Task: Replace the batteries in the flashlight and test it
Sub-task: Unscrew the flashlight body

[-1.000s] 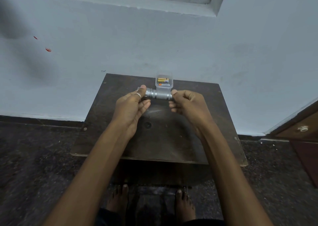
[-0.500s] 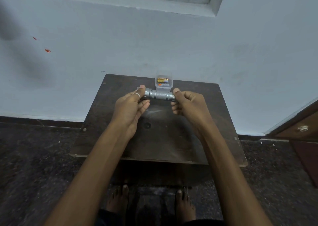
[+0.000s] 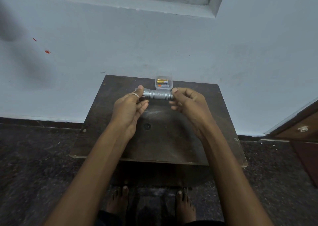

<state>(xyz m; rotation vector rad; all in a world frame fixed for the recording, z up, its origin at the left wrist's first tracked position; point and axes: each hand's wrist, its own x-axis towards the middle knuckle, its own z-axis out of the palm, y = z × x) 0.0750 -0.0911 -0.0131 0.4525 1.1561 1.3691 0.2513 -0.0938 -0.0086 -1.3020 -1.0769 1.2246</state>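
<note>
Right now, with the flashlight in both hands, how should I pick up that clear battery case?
Probably pinch the clear battery case by its left and right side walls, coming from above: it sits at the far edge of the table with the wall right behind and the flashlight held in front.

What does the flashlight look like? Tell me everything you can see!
The flashlight is short, silver-grey and looks like metal, with ringed grooves and a rough, cross-hatched grip band round its middle. It looks to be in one piece. It is held level and sideways in the air above the dark table, just in front of a clear box with batteries. The left hand grips its wider end; the right hand pinches the other end. Whether it is lit cannot be told.
</note>
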